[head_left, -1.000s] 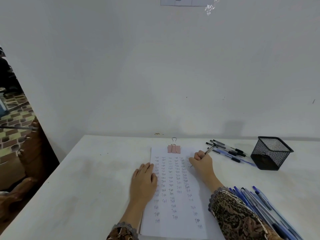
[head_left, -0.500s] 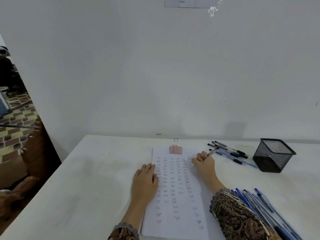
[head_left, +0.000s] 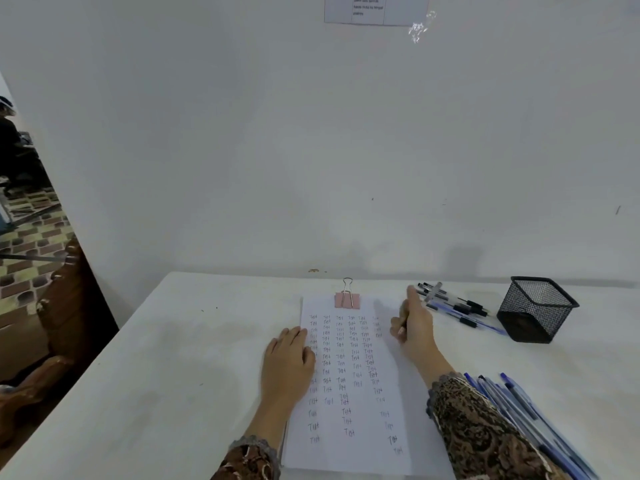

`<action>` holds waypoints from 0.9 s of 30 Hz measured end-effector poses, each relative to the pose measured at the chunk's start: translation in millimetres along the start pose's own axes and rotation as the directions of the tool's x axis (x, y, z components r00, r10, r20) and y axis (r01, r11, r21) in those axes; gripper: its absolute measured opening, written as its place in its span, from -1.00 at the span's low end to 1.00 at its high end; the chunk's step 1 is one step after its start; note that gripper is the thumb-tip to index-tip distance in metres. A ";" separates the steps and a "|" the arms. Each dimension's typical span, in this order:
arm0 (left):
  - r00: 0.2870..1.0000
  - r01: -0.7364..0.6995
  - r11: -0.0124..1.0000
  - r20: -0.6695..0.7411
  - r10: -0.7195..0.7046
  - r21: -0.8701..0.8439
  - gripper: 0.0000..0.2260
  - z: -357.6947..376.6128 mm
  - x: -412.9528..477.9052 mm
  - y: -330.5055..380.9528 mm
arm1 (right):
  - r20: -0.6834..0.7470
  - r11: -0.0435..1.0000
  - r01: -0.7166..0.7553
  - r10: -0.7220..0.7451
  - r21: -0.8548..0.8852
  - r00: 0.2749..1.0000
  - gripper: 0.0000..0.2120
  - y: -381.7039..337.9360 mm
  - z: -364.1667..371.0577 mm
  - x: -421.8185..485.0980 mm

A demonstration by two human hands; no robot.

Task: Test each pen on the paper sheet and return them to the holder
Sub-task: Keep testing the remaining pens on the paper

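Right hand [head_left: 414, 327] sat just right of centre in the frame, over the right edge of the paper sheet [head_left: 349, 382], its fingers curled round a pen [head_left: 433, 292] whose blurred upper end slanted toward the upper right; motion blur hid whether the tip touched the page. Left hand [head_left: 287, 362] lay flat with straight fingers on the sheet's left edge, holding nothing. The sheet ran from the lower middle of the frame up to a pink binder clip [head_left: 347, 299] at its top, and rows of small handwritten marks covered it. To the right, near the table's [head_left: 173, 375] far edge, a black mesh holder [head_left: 536, 310] stood upright. A few loose pens [head_left: 460, 308] lay between it and the right hand. In the lower right corner a larger pile of blue pens [head_left: 519, 407] lay beside the patterned sleeve [head_left: 478, 431]. A printed notice [head_left: 375, 8] hung on the wall at the top of the frame.
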State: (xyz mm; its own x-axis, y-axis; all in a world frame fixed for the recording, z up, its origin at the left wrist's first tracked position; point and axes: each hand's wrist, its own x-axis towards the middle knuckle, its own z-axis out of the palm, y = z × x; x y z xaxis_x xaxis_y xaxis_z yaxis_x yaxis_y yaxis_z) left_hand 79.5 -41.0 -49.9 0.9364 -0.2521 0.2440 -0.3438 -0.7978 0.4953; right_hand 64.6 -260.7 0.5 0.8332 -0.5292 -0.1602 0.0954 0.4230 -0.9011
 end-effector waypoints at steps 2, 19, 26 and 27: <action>1.000 0.004 1.000 0.004 -0.004 0.000 -0.61 -0.3 -0.1 0.1 | 0.079 0.981 -0.088 0.075 0.170 0.994 -0.59 -6.4 7.9 -10.2; 1.000 0.009 1.000 0.015 -0.010 0.014 -0.61 -5.6 -4.4 3.5 | -0.099 0.725 0.009 0.082 0.689 0.992 -0.73 39.8 8.8 -67.4; 1.000 0.018 1.000 0.016 -0.018 0.002 -0.61 -4.6 -3.7 2.0 | -0.063 0.975 0.069 -0.084 -0.212 0.994 -0.76 -28.5 -17.7 -95.6; 1.000 0.016 1.000 0.014 -0.016 0.001 -0.61 -4.7 -3.6 1.8 | -0.049 0.838 0.119 -0.171 -0.533 0.984 -0.78 -40.7 -29.3 -99.9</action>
State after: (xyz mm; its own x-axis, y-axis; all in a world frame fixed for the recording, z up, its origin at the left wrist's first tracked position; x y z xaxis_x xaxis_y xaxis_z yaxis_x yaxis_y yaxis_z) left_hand 75.2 -39.0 -45.9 0.9426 -0.2472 0.2245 -0.3290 -0.8024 0.4979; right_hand -38.5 -246.6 41.4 0.7770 -0.6291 -0.0231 -0.1108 -0.1005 -0.9888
